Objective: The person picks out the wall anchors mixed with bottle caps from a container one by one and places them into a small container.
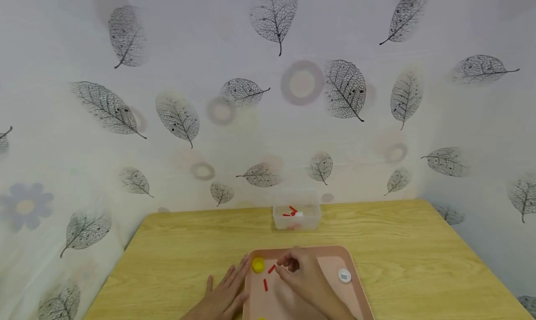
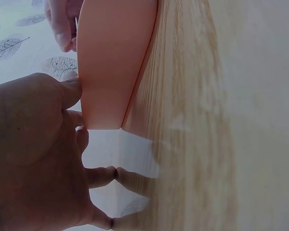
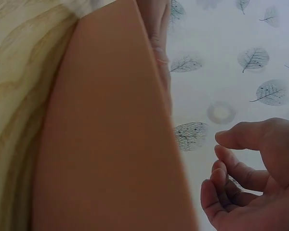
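A pink tray (image 1: 326, 252) lies on the table. My left hand (image 1: 224, 294) rests at its left rim with fingers spread; in the left wrist view, that hand (image 2: 36, 149) has its thumb at the tray wall (image 2: 115, 57). Over the tray, my right hand (image 1: 303, 276) has loosely bent fingers, thumb and index tips close together. One red stick (image 1: 271, 268) is just left of those fingertips, and another red stick (image 1: 265, 285) lies nearer me. In the right wrist view, nothing shows between the fingertips of the right hand (image 3: 265, 168). A bit of blue under the hand is mostly hidden.
A yellow round piece (image 1: 258, 264) sits in the tray's far left corner, and a white round device (image 1: 345, 276) with a small grey display at its right side. Behind the tray, a clear plastic box (image 1: 307, 223) holds several red sticks and something white. A leaf-patterned wall covering (image 1: 268, 138) stands behind.
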A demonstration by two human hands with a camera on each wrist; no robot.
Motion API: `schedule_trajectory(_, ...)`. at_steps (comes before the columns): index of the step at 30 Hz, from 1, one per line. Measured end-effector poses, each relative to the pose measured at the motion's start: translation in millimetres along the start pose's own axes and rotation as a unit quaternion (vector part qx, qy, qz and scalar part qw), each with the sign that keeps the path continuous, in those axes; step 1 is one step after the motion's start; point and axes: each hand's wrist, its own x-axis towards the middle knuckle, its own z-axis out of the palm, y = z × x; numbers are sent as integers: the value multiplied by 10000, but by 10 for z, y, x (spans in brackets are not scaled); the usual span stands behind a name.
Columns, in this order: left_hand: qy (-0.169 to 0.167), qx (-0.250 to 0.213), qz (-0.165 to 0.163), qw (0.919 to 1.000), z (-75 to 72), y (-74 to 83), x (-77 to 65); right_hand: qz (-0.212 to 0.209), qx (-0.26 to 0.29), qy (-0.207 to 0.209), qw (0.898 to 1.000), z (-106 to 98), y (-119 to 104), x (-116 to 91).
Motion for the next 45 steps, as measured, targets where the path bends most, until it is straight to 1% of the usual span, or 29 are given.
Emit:
schedule_trajectory(4,52,62,66,9999,22,-16,-7,56,-85,-108,9999,47,77,-32)
schedule_trajectory(6,38,59,40,10000,33,-24,-9,75,-131,-168,9997,69,109,-49)
schedule_trajectory(9,24,113,1,9999,40,-27,-12,62,-132,-275,9995,92,147,-65)
schedule_trajectory(15,82,213,96,9997,20,-17,-22,-15,-216,-420,9989,135,205,-61)
schedule_trajectory(19,49,197,180,9996,-6,10,-11,72,-33,-732,9973,155,216,-82)
schedule_trajectory(22,39,156,218,9996,-13,13,-11,43,-38,-891,9960,187,230,-99)
schedule_trajectory(26,15,107,155,9998,-9,-5,-5,12,-286,-903,9955,255,258,-98)
schedule_trajectory(31,-18,75,99,9999,3,-31,6,389,-391,-966,9938,336,248,-103)
schedule_trajectory(35,1,-5,112,9999,-4,-29,4,416,-905,-967,9903,400,239,-89)
schedule_trajectory(37,30,-16,133,9999,-5,-24,1,339,-1182,-939,9880,428,234,-85)
schedule_trajectory(39,34,9,120,9999,-6,-17,-2,347,-1321,-939,9862,442,225,-88)
schedule_trajectory(42,35,62,91,9999,-1,-10,-5,400,-1360,-964,9852,448,207,-91)
schedule_trajectory(45,52,106,76,9999,2,-6,-9,597,-1292,-1114,9835,444,192,-94)
